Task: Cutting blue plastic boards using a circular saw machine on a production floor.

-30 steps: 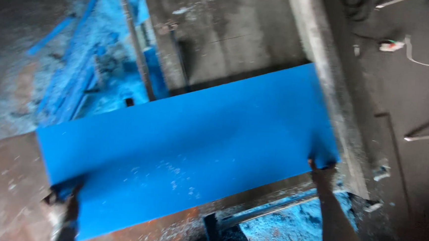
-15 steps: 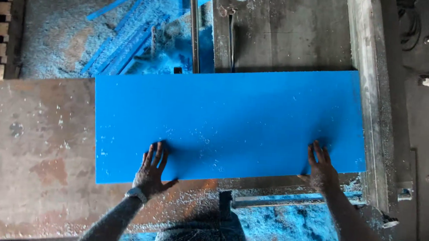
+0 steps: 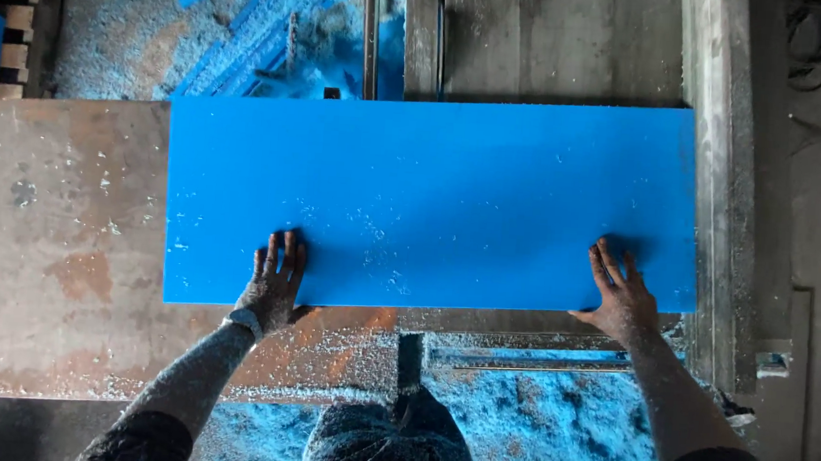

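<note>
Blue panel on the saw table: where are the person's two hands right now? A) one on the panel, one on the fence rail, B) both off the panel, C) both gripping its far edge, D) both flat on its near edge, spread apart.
D: the left hand and right hand both lie palm-down on the near edge of the blue panel, spread apart.

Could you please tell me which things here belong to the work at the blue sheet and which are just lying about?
In hand:
blue sheet
left hand, flat on its near edge
right hand, flat on its near edge
rusty metal table
metal rail

Lying about:
blue shavings
blue strips
dark cable
</note>
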